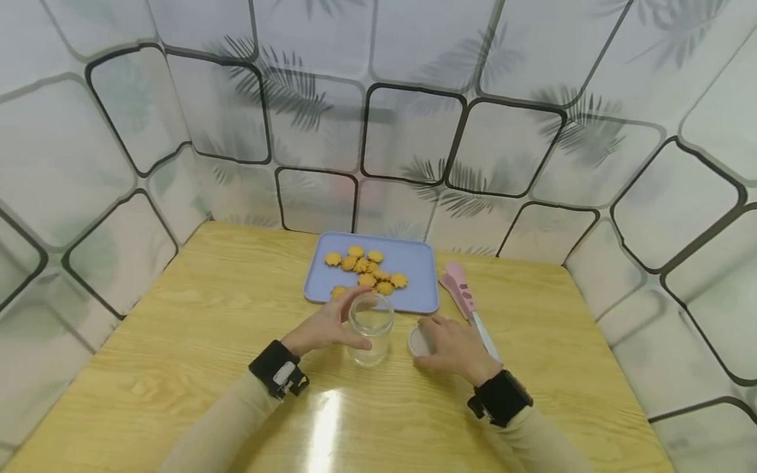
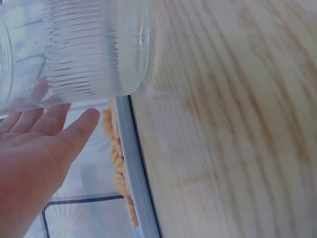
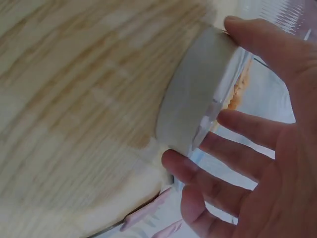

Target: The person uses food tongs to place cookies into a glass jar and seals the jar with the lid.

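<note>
A clear glass jar (image 1: 374,343) with a ribbed lower wall stands upright on the wooden table, its mouth uncovered. My left hand (image 1: 325,330) holds it from the left, thumb across the front and fingers behind. In the left wrist view the fingers (image 2: 77,130) show beside the jar wall. To the right of the jar, a round whitish lid (image 3: 195,87) with a clear rim rests on the table. My right hand (image 1: 460,348) grips the lid by its edge, thumb on one side and fingers on the other.
Behind the jar lies a blue tray (image 1: 414,263) with several golden, flower-shaped cookies (image 1: 361,265). Pink-tipped tongs (image 1: 464,295) with metal arms lie right of the tray, partly behind my right hand. Patterned curtains (image 1: 319,197) stand along the table's back and sides.
</note>
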`<state>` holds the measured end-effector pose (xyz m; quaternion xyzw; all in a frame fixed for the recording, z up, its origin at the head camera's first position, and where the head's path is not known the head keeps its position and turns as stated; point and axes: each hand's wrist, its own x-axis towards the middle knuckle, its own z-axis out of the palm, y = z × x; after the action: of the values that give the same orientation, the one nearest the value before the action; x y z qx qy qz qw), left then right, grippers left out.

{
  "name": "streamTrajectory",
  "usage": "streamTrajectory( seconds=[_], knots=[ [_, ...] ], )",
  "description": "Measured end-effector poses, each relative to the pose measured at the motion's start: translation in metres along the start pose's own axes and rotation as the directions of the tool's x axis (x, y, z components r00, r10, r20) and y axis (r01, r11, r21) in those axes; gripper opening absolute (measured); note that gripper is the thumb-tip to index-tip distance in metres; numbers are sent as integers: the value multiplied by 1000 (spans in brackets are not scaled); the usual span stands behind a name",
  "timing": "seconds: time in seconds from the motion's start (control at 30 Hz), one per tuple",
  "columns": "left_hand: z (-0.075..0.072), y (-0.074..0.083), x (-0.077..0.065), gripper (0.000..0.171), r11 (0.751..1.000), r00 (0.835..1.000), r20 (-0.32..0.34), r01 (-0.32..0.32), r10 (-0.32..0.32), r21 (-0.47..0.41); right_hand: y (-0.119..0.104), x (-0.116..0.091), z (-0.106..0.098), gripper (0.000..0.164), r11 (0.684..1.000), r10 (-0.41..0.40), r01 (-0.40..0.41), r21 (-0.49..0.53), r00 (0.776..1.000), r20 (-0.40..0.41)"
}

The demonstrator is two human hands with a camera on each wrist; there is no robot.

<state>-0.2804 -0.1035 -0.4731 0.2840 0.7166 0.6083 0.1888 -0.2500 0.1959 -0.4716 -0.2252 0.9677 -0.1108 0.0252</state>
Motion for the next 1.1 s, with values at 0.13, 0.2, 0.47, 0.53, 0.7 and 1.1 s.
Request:
streamTrajectory(
  seconds=[0.13, 0.2, 0.47, 0.53, 0.7, 1.1],
  knots=[
    [-4, 1, -3, 88, 998, 1000, -6, 27, -26, 50, 14, -2, -7, 68, 989, 129, -122, 82, 988, -87],
    [-4, 0, -5, 88, 995, 998, -25, 54, -53, 83, 28, -5, -11, 62, 973, 227, -217, 75, 962, -152],
    [-7, -1, -4, 87, 993, 998, -22, 60, -58, 105, 80, -12, -4, 33, 909, 404, -397, 131, 914, -31],
    [-8, -2, -3, 87, 994, 998, -20, 59, -58, 92, 85, -13, -1, 31, 899, 394, -375, 225, 918, -45],
    [-7, -5, -1, 86, 996, 998, -6, 56, -56, 68, 86, -15, -3, 30, 862, 384, -296, 411, 911, -150],
    [-7, -7, -2, 85, 995, 999, -9, 54, -53, 88, 61, -4, 2, 52, 996, -79, 85, 4, 940, -332]
  ],
)
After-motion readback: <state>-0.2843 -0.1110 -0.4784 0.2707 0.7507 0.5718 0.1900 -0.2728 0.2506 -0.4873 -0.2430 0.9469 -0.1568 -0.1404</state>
